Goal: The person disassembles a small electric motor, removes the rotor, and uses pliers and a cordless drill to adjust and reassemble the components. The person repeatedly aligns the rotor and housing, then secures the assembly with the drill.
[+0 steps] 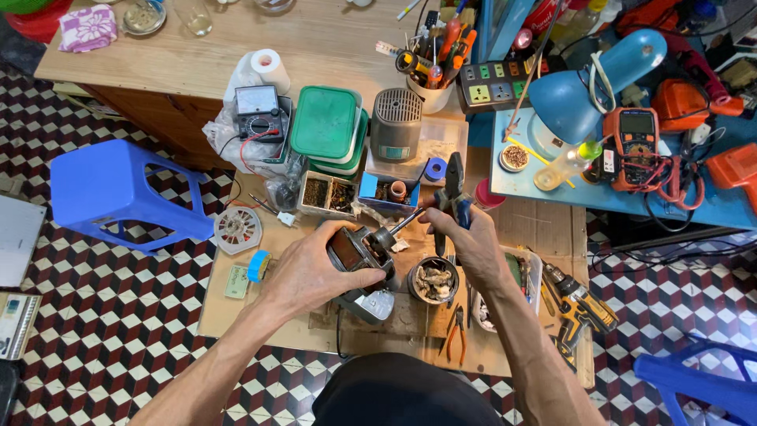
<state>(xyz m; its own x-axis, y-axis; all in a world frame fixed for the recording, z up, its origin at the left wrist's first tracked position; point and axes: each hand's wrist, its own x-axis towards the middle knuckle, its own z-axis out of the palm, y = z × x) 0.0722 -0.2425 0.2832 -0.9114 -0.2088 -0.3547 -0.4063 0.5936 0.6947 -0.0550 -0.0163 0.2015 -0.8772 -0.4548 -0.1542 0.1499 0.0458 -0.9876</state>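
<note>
The wooden counter (315, 47) fills the far side, and a blue plastic stool (118, 193) stands on the chequered floor at the left. A blue desk lamp (579, 91) leans over the blue counter (552, 197) on the right. Near the middle, on a cardboard sheet (544, 229), the left hand (311, 272) has its grip clenched around a small electric motor (359, 252), which it holds just above the cardboard with the shaft pointing to the right and far. The right hand (473, 241) is grasping blue-handled pliers (453, 193), whose handles stand up toward the far side; the tip seems to meet the motor shaft. I judge the step in hand is working on the shaft end, pulling or loosening a part. The next move calls for a firm hold on the motor and a steady pull along the shaft. A small round tin (434, 280) with scraps sits just below the hands
</note>
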